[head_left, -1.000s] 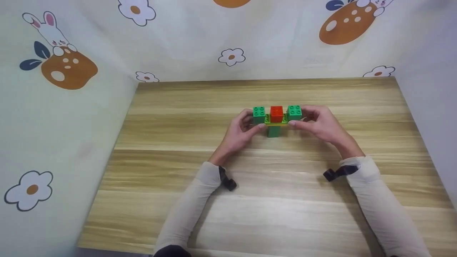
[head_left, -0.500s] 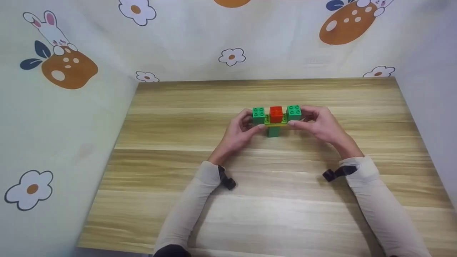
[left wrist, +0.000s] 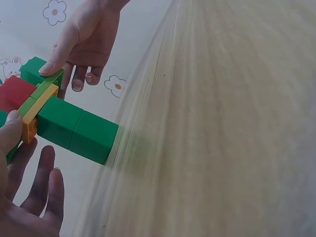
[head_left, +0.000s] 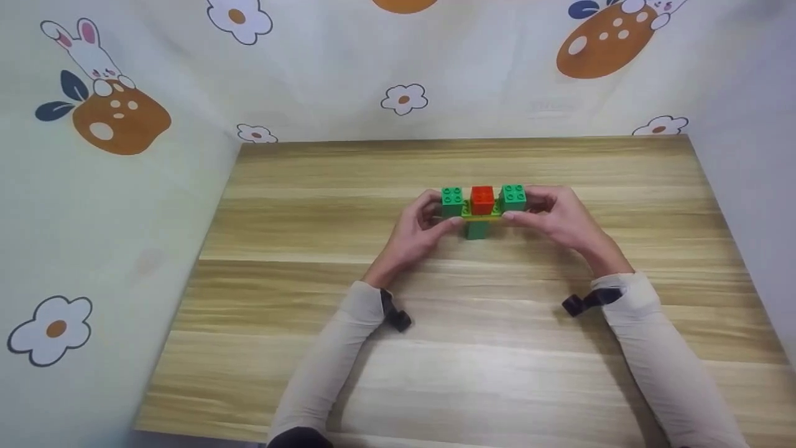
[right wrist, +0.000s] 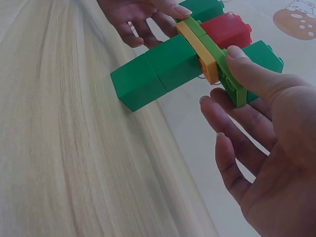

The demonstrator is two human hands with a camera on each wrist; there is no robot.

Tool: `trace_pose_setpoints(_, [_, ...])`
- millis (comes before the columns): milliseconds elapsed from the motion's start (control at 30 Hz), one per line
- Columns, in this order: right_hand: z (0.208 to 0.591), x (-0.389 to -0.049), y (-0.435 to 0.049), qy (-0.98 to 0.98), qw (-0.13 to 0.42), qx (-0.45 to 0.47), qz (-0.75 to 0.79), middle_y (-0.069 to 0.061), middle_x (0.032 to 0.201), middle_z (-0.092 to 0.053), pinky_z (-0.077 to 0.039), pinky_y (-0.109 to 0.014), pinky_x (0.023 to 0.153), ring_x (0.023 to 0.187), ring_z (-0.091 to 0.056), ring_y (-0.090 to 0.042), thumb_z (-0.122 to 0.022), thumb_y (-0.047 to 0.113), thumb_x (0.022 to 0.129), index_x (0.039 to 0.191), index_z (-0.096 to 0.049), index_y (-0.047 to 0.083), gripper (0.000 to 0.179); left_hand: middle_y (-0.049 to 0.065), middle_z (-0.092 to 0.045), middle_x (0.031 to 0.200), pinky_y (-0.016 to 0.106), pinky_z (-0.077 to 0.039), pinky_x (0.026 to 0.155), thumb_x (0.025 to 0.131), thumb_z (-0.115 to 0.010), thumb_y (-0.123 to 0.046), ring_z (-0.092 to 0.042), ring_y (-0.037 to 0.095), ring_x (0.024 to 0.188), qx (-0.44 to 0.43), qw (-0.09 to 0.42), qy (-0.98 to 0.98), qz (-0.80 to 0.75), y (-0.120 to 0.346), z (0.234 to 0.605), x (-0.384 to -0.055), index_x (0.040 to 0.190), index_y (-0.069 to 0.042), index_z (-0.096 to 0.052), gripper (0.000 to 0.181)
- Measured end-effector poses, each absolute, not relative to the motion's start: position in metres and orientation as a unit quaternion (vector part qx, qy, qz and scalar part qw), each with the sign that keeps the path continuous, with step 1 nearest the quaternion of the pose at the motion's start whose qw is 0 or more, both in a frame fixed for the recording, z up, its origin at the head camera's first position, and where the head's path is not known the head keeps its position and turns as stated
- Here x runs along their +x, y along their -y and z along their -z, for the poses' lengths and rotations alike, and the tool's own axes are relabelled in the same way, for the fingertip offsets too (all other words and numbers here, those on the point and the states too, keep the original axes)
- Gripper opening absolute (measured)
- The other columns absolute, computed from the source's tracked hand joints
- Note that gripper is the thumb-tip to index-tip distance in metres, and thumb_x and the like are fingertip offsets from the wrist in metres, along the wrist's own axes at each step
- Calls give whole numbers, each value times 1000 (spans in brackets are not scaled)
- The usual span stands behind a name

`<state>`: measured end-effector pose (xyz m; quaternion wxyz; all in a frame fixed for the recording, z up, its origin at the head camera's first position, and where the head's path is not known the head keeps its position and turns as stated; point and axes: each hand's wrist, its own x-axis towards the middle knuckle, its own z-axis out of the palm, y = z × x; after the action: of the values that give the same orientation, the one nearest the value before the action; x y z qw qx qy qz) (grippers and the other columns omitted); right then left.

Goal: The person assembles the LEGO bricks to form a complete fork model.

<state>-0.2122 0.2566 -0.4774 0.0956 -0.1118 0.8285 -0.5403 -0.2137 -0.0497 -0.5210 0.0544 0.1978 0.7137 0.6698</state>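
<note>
A T-shaped build of toy building bricks is between both hands. Its stem is two stacked green bricks (right wrist: 153, 71), their lower end right at the tabletop. Across the stem lie an orange-yellow plate (right wrist: 197, 49) and lime-green plates (right wrist: 224, 74). On top stand a red brick (head_left: 482, 200) in the middle, a left green brick (head_left: 452, 202) and a right green brick (head_left: 513, 198). My left hand (head_left: 413, 235) pinches the left end, thumb in front. The right end is pinched by my right hand (head_left: 569, 218), thumb on the lime plate's underside; the other fingers are loosely bent.
The wood-grain table (head_left: 472, 373) spreads around the forearms. Behind it hangs a pale backdrop (head_left: 336, 74) printed with flowers and rabbits, which also covers the left side. A black strap-mounted camera (head_left: 398, 316) sits at the left wrist, a similar camera (head_left: 575, 305) at the right.
</note>
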Motion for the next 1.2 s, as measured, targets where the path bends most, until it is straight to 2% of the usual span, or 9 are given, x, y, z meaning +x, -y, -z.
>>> trace_pose_setpoints(367, [472, -210, -254, -847, 84, -118, 512, -6, 112, -83, -60, -19, 75, 91, -71, -17, -92, 34, 89, 129, -79, 11, 48, 9, -79, 125, 36, -61, 104, 97, -83, -16, -73, 18, 117, 204, 54, -709, -673, 50, 523, -215, 132, -9, -65, 40])
trace_pose_setpoints(733, [473, -211, -256, -848, 92, -100, 512, -7, 116, -82, -59, -20, 76, 94, -70, -18, -93, 36, 87, 131, -79, 14, 51, 9, -79, 125, 37, -61, 104, 97, -83, -17, -74, 19, 117, 207, 52, -708, -673, 49, 523, -216, 132, -10, -65, 39])
trace_pose_setpoints(933, [474, -210, -257, -852, 86, -109, 505, -7, 113, -82, -58, -20, 73, 92, -67, -20, -92, 36, 88, 128, -80, 15, 47, 10, -79, 126, 40, -60, 104, 98, -82, -16, -73, 19, 117, 205, 55, -710, -671, 49, 523, -216, 134, -9, -65, 40])
trace_pose_setpoints(1200, [473, -211, -258, -849, 76, -128, 507, -6, 105, -82, -56, -20, 69, 86, -66, -17, -91, 36, 89, 122, -82, 15, 40, 15, -71, 137, 40, -57, 112, 100, -79, -14, -70, 25, 124, 193, 53, -678, -708, 54, 517, -216, 141, -4, -60, 46])
